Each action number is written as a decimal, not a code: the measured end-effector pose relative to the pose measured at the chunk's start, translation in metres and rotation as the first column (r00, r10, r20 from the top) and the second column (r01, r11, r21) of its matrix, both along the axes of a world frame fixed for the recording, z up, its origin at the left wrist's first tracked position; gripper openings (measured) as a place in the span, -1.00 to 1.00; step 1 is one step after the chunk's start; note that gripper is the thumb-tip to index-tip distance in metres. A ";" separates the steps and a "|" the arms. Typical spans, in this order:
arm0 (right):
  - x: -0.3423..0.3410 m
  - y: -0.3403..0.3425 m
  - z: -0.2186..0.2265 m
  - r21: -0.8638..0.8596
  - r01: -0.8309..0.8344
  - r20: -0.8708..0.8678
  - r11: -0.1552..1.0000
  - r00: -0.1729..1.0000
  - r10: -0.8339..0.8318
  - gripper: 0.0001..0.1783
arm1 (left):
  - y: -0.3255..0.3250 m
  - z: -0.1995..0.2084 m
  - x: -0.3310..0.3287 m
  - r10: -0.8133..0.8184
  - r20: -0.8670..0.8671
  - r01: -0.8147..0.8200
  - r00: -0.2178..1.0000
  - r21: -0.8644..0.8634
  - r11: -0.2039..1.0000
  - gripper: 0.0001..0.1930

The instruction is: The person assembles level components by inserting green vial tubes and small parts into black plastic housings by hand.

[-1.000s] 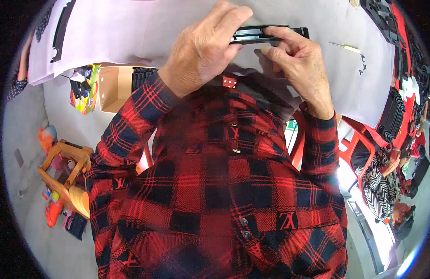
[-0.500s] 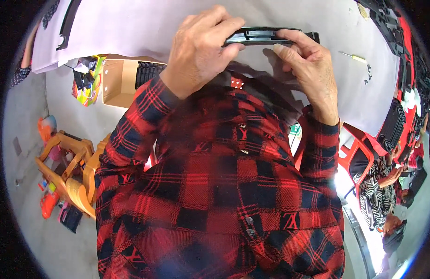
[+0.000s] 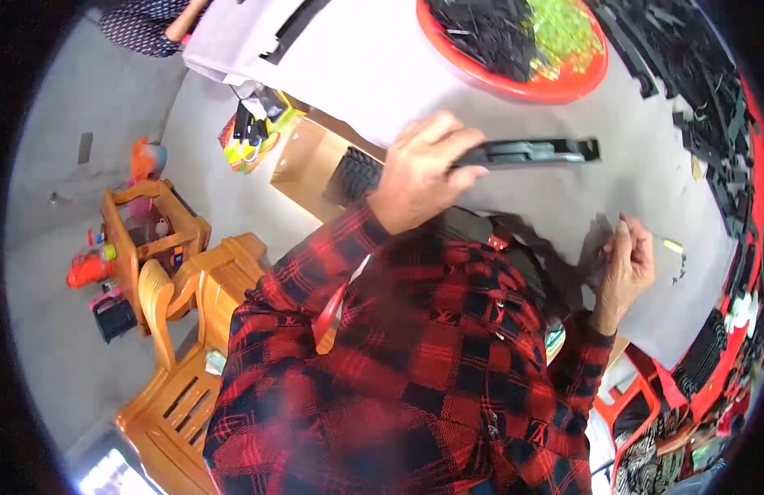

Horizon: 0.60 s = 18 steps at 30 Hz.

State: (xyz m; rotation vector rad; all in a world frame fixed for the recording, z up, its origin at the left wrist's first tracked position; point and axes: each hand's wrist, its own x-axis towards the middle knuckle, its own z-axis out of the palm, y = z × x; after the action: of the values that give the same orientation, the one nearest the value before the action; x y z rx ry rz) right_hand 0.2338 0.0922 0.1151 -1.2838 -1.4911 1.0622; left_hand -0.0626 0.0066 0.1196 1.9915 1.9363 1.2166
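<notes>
My left hand (image 3: 427,173) grips one end of a long, narrow black plastic part (image 3: 534,153) between thumb and fingers. The part is held above the table, its free end pointing right, with a grey recessed strip along its middle. Away from it, lower and to the right, my right hand (image 3: 629,260) has thumb and fingers drawn together. Whatever is between those fingertips, if anything, is too small to make out. Just beyond that hand a tool with a yellow handle (image 3: 672,246) lies on the table, beside several tiny black pieces (image 3: 681,268).
A red basin (image 3: 555,92) of black parts and yellow-green pieces stands at the far side of the table (image 3: 382,62). Black strips (image 3: 720,124) are heaped at right. A cardboard box (image 3: 298,169) with black parts stands left, near wooden chairs (image 3: 208,285). Another person's arm (image 3: 184,23) shows far left.
My right hand has let go of the black plastic part and moved down and right, toward the yellow-handled tool. My left hand keeps the part. The view has shifted, bringing in the red basin.
</notes>
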 end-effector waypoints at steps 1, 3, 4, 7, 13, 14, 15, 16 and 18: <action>0.001 0.002 -0.002 0.005 0.012 0.015 1.000 1.000 -0.012 -0.89 | -0.007 -0.003 -0.011 0.069 0.042 -0.069 0.997 0.012 0.998 -0.61; 0.003 0.004 -0.010 0.013 -0.014 -0.022 1.000 1.000 0.014 -0.92 | -0.017 0.001 -0.025 0.219 0.134 -0.220 0.966 -0.011 0.975 -0.60; 0.003 0.003 -0.014 0.006 -0.020 -0.042 1.000 0.999 0.021 -0.94 | -0.017 0.004 -0.035 0.286 0.067 -0.288 0.956 0.031 0.957 -0.61; -0.002 0.006 -0.019 0.063 -0.028 -0.004 0.998 1.000 0.029 -0.94 | -0.006 -0.003 -0.074 0.476 -0.018 -0.466 0.879 0.177 0.867 -0.62; -0.008 0.007 -0.021 0.056 -0.054 0.045 0.997 0.998 0.051 -0.94 | 0.012 -0.019 -0.156 0.680 -0.289 -0.660 0.674 0.177 0.730 -0.61; -0.008 0.006 -0.020 0.059 -0.057 0.065 0.997 0.996 0.053 -0.94 | 0.016 -0.024 -0.167 0.692 -0.319 -0.679 0.648 0.170 0.714 -0.61; -0.008 0.005 -0.021 0.062 -0.052 0.063 0.997 0.997 0.048 -0.94 | 0.019 -0.028 -0.177 0.693 -0.391 -0.661 0.605 0.239 0.712 -0.62; -0.007 0.005 -0.022 0.071 -0.058 0.064 0.996 0.997 0.053 -0.94 | 0.023 -0.030 -0.182 0.691 -0.389 -0.656 0.609 0.242 0.715 -0.62; -0.006 0.005 -0.024 0.085 -0.060 0.064 0.995 0.996 0.055 -0.94 | 0.032 -0.033 -0.191 0.731 -0.448 -0.695 0.515 0.281 0.662 -0.60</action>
State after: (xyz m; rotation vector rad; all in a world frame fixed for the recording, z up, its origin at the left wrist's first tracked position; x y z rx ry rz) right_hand 0.2274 0.0967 0.0907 -1.2288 -1.6119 0.9911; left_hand -0.2537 0.0384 0.0868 1.6697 3.2804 0.8462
